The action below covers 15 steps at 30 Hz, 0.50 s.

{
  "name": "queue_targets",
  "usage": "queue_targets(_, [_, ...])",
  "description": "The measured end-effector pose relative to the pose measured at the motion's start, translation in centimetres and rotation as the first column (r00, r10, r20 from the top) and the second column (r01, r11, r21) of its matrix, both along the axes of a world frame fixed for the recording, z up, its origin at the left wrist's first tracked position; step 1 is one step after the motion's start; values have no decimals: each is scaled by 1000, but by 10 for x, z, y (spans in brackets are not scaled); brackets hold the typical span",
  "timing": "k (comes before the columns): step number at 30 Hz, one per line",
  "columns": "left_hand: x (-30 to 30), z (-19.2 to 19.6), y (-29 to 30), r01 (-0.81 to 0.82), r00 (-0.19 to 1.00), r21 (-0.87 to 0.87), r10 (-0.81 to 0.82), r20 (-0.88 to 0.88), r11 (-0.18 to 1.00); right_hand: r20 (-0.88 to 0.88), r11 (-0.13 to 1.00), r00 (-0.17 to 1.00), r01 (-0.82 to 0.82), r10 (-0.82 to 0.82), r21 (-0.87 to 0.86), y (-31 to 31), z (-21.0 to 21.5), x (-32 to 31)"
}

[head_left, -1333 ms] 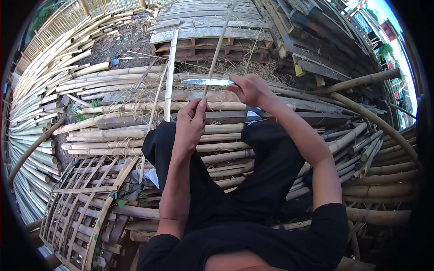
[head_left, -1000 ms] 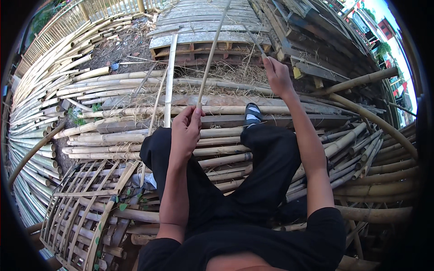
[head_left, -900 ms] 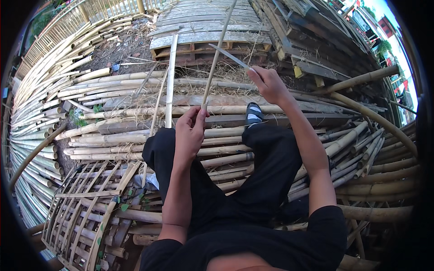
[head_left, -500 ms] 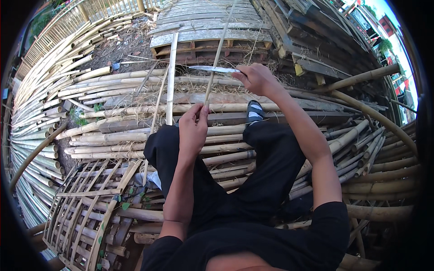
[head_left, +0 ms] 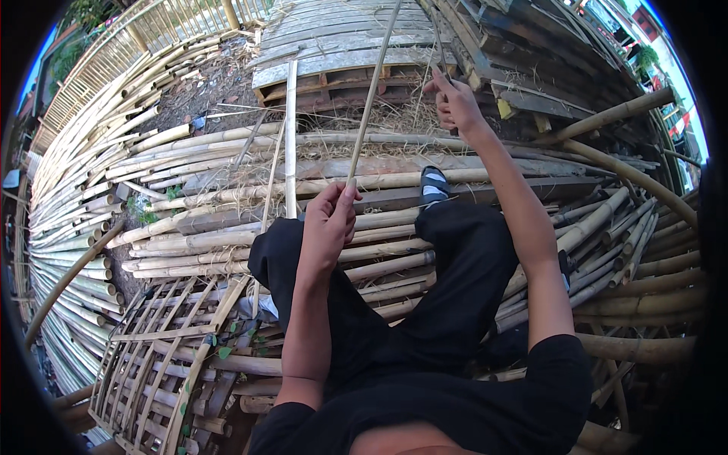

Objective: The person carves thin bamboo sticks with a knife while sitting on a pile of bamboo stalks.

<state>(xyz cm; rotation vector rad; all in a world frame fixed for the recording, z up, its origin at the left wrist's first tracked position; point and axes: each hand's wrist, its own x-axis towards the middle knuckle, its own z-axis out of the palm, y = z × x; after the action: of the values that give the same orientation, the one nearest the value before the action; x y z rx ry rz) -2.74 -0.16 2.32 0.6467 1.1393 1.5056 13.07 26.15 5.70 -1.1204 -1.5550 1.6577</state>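
Between its thumb and fingers, my left hand [head_left: 329, 221] pinches the near end of a long thin bamboo strip [head_left: 371, 98]. The strip slants up and away past the far pallet. My right hand [head_left: 459, 108] is closed round the handle of a knife [head_left: 438, 39], off to the right of the strip and apart from it. The blade points away from me and shows nearly edge-on. Left of the strip, a wide pale bamboo slat [head_left: 291, 140] stands close to my left knee, with a thinner strip [head_left: 273, 171] leaning beside it.
A slatted wooden pallet [head_left: 334, 62] lies ahead, with stacked timber [head_left: 523, 61] at its right. Bamboo poles [head_left: 197, 199] cover the ground before me and fan out at far left. A bamboo lattice [head_left: 163, 356] sits at near left. Thick poles [head_left: 629, 182] cross at right.
My right hand and knife have moved up, away and slightly right, off the strip. The blade has swung from pointing left across it to pointing away. My left hand still pinches the strip.
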Motion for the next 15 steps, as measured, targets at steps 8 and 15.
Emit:
queue_targets(8, [12, -2, 9, 111, 993, -9, -110, 43, 994, -137, 996, 986, -91, 90, -4, -39, 12, -38])
queue_targets(15, [23, 15, 17, -2, 944, -69, -21, -330, 998, 99, 802, 978, 92, -185, 590, -43, 14, -37])
